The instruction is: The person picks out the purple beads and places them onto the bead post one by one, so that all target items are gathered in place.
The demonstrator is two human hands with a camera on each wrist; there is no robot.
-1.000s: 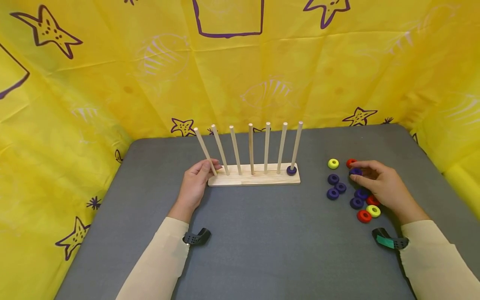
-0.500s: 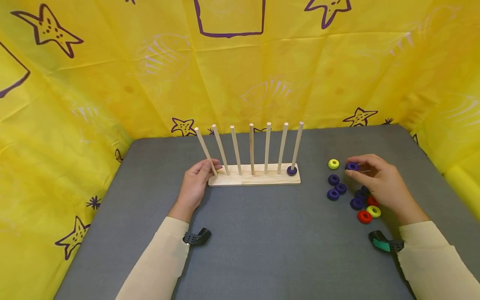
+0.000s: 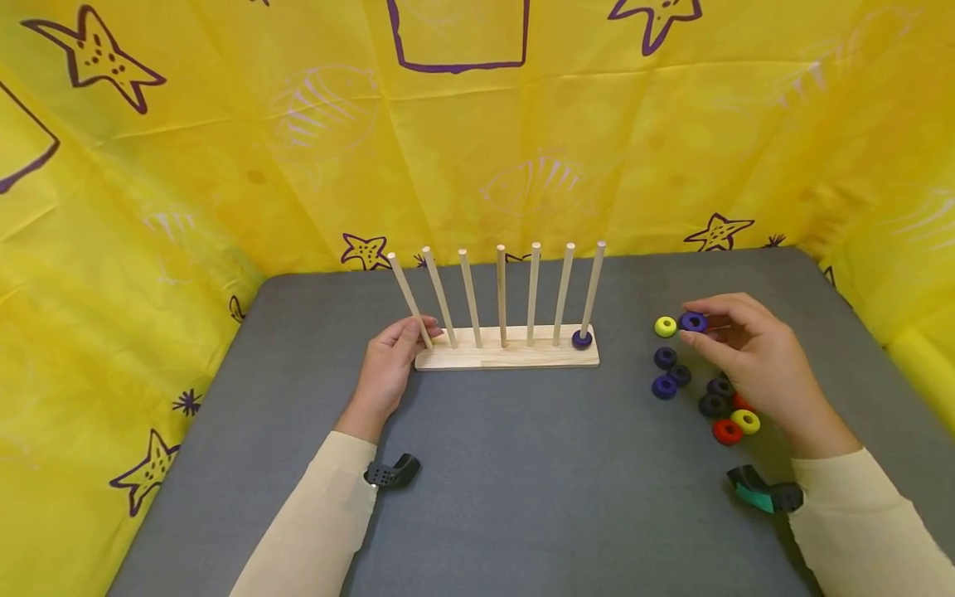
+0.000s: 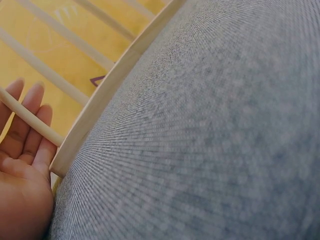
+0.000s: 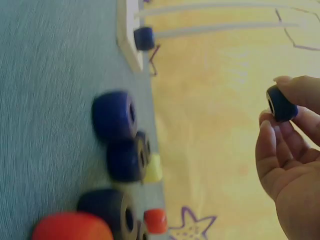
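A wooden peg rack [image 3: 507,356] with a row of upright pegs stands on the grey table, one blue ring [image 3: 582,340] low on its rightmost peg. My left hand [image 3: 390,365] holds the rack's left end, fingers behind the leftmost peg; in the left wrist view the thumb is out of sight. Between thumb and fingertips, my right hand [image 3: 761,356] pinches another blue ring [image 3: 693,322], raised above the table, as the right wrist view also shows. Several loose blue rings [image 3: 664,386] lie below and left of that hand, with a yellow ring [image 3: 666,327] beside the held one.
Nearer the front of the loose group lie a red ring [image 3: 727,431] and a yellow ring [image 3: 746,422]; another red one is partly covered by the right hand. A far red ring [image 5: 155,221] shows in the right wrist view. Yellow patterned cloth [image 3: 462,149] hangs behind the table.
My right hand has lifted the pinched blue ring and carried it slightly left and away from me. The left hand and the rack have stayed in place.
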